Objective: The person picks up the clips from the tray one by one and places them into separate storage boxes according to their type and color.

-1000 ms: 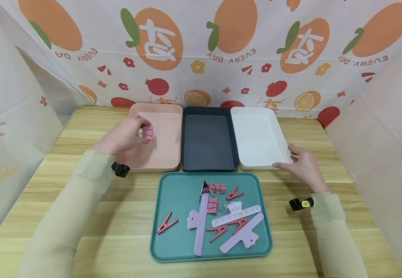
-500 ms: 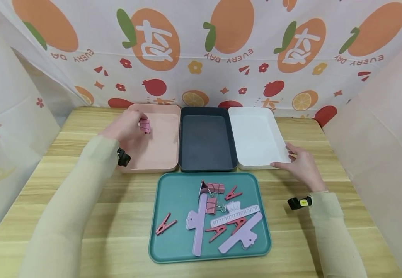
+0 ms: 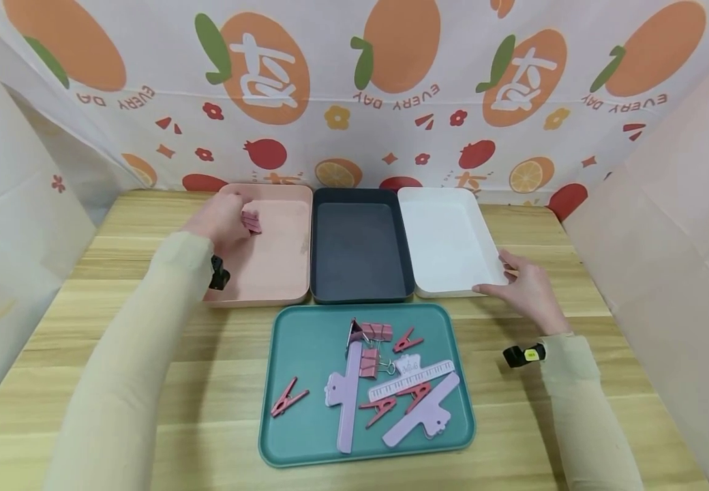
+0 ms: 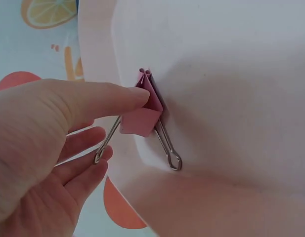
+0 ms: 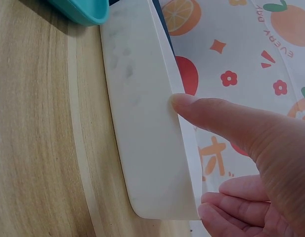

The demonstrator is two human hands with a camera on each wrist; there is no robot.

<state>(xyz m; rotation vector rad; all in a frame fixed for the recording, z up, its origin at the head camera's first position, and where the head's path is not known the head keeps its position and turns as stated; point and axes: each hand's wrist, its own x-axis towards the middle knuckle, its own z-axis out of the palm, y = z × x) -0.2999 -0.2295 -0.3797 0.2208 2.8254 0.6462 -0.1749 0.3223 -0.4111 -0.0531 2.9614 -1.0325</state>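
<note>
My left hand is over the left side of the pink tray, holding a pink binder clip. In the left wrist view the thumb lies on the body of the binder clip, and curled fingers touch one wire handle. The other handle points down by the tray wall. At the near right corner of the white tray, my right hand grips the edge. Its thumb is on the front rim in the right wrist view, with the other fingers curled by the side wall.
Between the two trays stands a black tray. Nearer lies a teal tray with pink binder clips, red clothespins and lilac bar clips. A printed cloth hangs behind the trays.
My left hand has moved slightly away from me and lower with the binder clip, which has turned a little. The right hand stays at the white tray's corner.
</note>
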